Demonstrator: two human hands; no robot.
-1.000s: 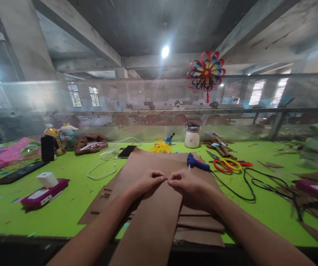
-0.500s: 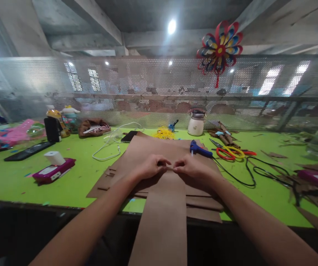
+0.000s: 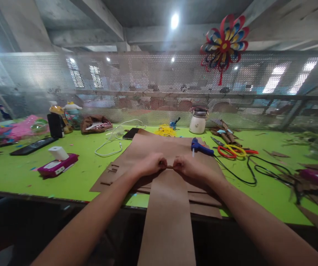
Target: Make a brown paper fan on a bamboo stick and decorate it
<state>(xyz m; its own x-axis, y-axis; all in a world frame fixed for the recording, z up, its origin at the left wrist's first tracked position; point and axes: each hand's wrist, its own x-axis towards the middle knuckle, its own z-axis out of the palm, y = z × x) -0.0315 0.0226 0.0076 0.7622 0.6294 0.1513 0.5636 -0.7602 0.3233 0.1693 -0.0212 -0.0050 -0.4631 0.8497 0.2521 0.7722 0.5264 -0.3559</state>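
Observation:
A long strip of brown kraft paper [image 3: 170, 214] runs from the table over its front edge toward me. At its far end, which looks narrowly rolled or folded, my left hand [image 3: 154, 164] pinches the left corner. Opposite it, my right hand [image 3: 185, 165] grips the right corner with curled fingers. Beneath both hands lie stacked sheets of brown paper [image 3: 144, 146], with slits cut at their left side. A blue glue gun [image 3: 201, 147] rests just beyond my right hand, its nozzle over the sheets.
Scissors with red and yellow handles [image 3: 231, 150] and a black cord [image 3: 251, 173] lie to the right. Leftward sit a purple power strip [image 3: 57, 166], a white cable [image 3: 106, 153] and a black phone [image 3: 131, 133]. A white jar [image 3: 197, 122] stands before the perforated metal screen [image 3: 153, 77].
My fingers have curled tighter around the strip's far end, which now looks more rolled over. The whole view has shifted slightly.

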